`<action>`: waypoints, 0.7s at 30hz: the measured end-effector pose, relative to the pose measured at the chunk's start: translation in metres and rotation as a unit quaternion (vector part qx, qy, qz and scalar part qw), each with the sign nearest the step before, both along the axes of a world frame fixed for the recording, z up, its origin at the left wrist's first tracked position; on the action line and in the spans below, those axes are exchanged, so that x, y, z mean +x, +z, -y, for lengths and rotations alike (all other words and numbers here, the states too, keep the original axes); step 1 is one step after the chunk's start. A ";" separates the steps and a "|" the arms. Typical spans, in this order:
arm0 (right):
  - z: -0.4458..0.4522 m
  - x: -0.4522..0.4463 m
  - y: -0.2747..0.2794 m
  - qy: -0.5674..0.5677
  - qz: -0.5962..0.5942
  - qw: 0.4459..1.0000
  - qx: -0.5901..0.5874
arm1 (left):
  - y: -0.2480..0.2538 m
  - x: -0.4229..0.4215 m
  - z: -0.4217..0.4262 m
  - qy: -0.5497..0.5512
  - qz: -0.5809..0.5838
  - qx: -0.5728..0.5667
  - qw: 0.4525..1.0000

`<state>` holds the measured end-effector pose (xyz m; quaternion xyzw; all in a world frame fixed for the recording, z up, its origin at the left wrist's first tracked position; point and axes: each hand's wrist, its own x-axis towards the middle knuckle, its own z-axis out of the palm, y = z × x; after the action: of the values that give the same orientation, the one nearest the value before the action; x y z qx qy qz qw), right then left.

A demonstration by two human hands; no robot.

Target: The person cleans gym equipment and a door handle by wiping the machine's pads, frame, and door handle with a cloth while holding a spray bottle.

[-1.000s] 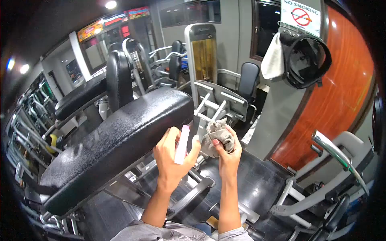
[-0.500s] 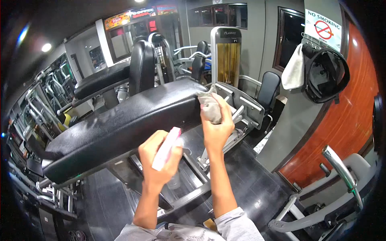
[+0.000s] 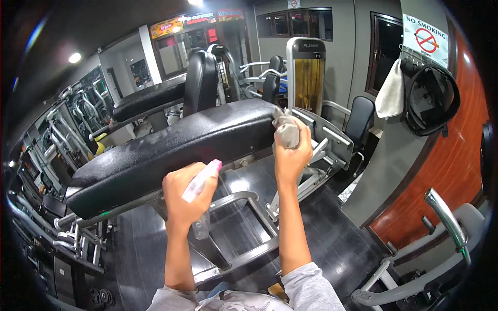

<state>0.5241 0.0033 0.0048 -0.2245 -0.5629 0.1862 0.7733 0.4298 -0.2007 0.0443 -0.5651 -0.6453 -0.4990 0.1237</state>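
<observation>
My left hand [image 3: 188, 193] is closed round a clear spray bottle [image 3: 201, 226] with a white and pink head, held in front of the bench's near side. My right hand [image 3: 294, 155] grips a crumpled grey cloth [image 3: 287, 132] at the right end of the long black padded bench [image 3: 176, 137]. The cloth is against or very close to the pad's end; exact contact is hard to tell. Part of the bottle is hidden by my fingers.
Behind the bench stand an upright black pad [image 3: 200, 83] and a weight-stack machine [image 3: 306, 78]. A white cloth [image 3: 390, 93] and a black bag [image 3: 433, 98] hang on the right. A chrome-handled machine [image 3: 446, 217] stands at the lower right.
My right hand has moved up with the cloth to the bench's right end. My left hand has shifted left and slightly down with the bottle. The camera view has turned left.
</observation>
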 end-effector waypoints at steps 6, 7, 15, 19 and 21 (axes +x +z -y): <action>0.055 -0.016 0.015 0.087 0.044 0.992 0.075 | 0.000 -0.008 0.008 -0.035 0.032 -0.018 0.999; 0.066 -0.017 0.010 0.118 0.068 0.986 0.097 | 0.001 -0.007 0.008 -0.049 0.049 -0.014 0.997; 0.013 -0.001 -0.017 0.003 0.014 1.000 0.015 | 0.002 -0.012 0.011 -0.056 0.040 -0.024 0.997; 0.027 -0.011 -0.007 -0.003 -0.001 1.000 -0.027 | 0.005 -0.014 0.013 -0.063 0.017 -0.032 0.997; 0.052 -0.020 -0.006 0.034 -0.006 0.999 0.041 | 0.004 -0.015 0.014 -0.073 0.016 -0.025 0.997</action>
<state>0.5040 -0.0485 -0.0010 -0.1723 -0.5725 0.1906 0.7786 0.4149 -0.2143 0.0487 -0.6061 -0.6164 -0.4988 0.0622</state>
